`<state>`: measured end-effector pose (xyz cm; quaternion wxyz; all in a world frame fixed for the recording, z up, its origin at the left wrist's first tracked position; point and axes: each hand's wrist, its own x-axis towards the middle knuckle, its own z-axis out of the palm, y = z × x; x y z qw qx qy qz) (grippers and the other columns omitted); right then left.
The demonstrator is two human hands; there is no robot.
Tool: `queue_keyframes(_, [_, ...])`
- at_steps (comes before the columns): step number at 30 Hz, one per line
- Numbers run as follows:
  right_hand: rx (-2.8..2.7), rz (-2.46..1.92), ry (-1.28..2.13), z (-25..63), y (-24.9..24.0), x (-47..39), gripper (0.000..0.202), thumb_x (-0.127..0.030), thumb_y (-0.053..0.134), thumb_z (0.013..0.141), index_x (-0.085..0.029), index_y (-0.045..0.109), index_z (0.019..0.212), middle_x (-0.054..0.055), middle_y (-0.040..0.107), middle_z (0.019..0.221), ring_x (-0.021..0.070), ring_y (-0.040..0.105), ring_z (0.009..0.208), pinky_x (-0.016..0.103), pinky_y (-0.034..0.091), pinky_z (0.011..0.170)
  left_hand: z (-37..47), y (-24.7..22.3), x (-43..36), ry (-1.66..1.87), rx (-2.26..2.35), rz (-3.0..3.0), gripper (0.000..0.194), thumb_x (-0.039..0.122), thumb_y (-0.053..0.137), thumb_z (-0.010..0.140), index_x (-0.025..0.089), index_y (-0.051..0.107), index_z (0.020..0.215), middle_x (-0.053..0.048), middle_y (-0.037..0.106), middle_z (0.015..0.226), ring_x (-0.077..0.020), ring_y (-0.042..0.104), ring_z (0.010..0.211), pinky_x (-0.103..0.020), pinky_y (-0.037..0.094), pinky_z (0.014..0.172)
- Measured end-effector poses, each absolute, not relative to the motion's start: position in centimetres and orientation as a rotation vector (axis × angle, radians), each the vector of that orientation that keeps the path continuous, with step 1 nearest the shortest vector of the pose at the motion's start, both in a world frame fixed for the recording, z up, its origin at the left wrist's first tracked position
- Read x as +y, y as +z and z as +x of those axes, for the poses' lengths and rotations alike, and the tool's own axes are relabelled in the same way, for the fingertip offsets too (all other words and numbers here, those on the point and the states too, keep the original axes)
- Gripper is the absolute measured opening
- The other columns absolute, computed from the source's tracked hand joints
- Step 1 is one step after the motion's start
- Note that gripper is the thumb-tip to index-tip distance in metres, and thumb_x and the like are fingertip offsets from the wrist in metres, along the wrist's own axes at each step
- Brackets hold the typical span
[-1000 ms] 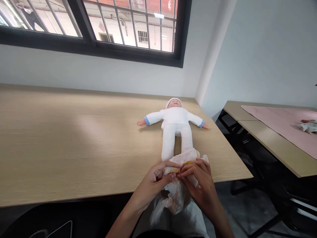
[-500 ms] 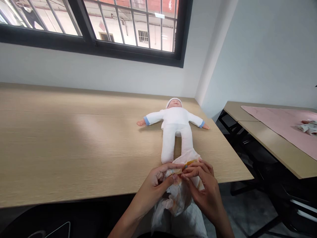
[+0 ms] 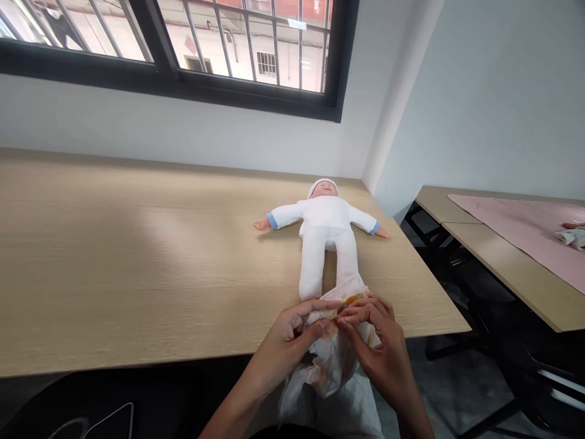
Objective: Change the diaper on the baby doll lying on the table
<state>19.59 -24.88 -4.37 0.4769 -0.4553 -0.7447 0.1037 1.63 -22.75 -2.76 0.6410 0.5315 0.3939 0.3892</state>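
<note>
A baby doll [image 3: 326,213] in a white suit with blue cuffs and a white cap lies on its back on the wooden table, arms spread and feet towards me. At the table's front edge, below its feet, both my hands hold a crumpled white piece [image 3: 336,360], thin and partly see-through, with yellow and orange print. I cannot tell whether it is a diaper or a bag. My left hand [image 3: 287,335] pinches its upper left part between thumb and fingers. Close beside it, my right hand [image 3: 375,335] pinches near the yellow strip. The lower part hangs over my lap.
The wooden table [image 3: 114,274] runs along the wall under a barred window [image 3: 247,49]. To the right, across a gap, stands another table [image 3: 507,268] with a pink cloth [image 3: 516,225] and a partly visible patterned bundle [image 3: 571,236]. A black chair [image 3: 150,390] is at lower left.
The view has shifted slightly. Both hands keep their pinch on the crumpled white piece, whose upper edge has moved a little near the doll's foot. The doll lies as before.
</note>
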Motion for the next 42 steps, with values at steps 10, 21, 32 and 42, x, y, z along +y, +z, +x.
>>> queue_keyframes(10, [-1.755,-1.140,0.373,19.7,-4.5,-24.8,0.007,-0.022,0.061,0.087,-0.025,0.064,0.082,0.000,0.070,0.084,0.0185,0.065,0.089,0.043,0.045,0.097,1.7,-3.1,-22.6,0.871,0.887,1.218,0.031,0.035,0.068,0.080,0.021,0.071,0.108,-0.007,0.069,0.111,-0.0190,0.065,0.092,-0.026,0.051,0.080])
queue_keyframes(21, [-1.598,-1.221,0.399,20.4,-4.7,-24.9,0.021,-0.027,0.067,0.083,-0.025,0.061,0.103,0.003,0.067,0.096,0.0207,0.063,0.095,0.039,0.051,0.088,1.9,-2.8,-22.8,0.955,0.918,1.155,0.044,0.039,0.070,0.077,0.018,0.063,0.114,-0.001,0.064,0.072,-0.0081,0.050,0.053,-0.018,0.034,0.047])
queue_keyframes(32, [-1.607,-1.160,0.217,19.7,-5.3,-24.9,0.020,-0.028,0.067,0.083,-0.024,0.062,0.102,0.006,0.065,0.103,0.0235,0.061,0.101,0.042,0.051,0.088,2.2,-3.0,-22.9,1.048,0.993,1.017,0.047,0.032,0.084,0.060,0.018,0.062,0.099,0.001,0.066,0.077,-0.0109,0.058,0.063,-0.019,0.046,0.058])
queue_keyframes(42, [-1.223,-1.188,0.754,22.0,-8.4,-24.4,0.048,-0.038,0.061,0.087,-0.023,0.050,0.132,0.014,0.057,0.131,0.0241,0.061,0.113,0.038,0.056,0.089,1.5,-4.0,-22.6,1.121,0.959,0.919,0.050,0.033,0.081,0.065,0.021,0.060,0.109,0.000,0.070,0.084,-0.0131,0.064,0.070,-0.018,0.049,0.059])
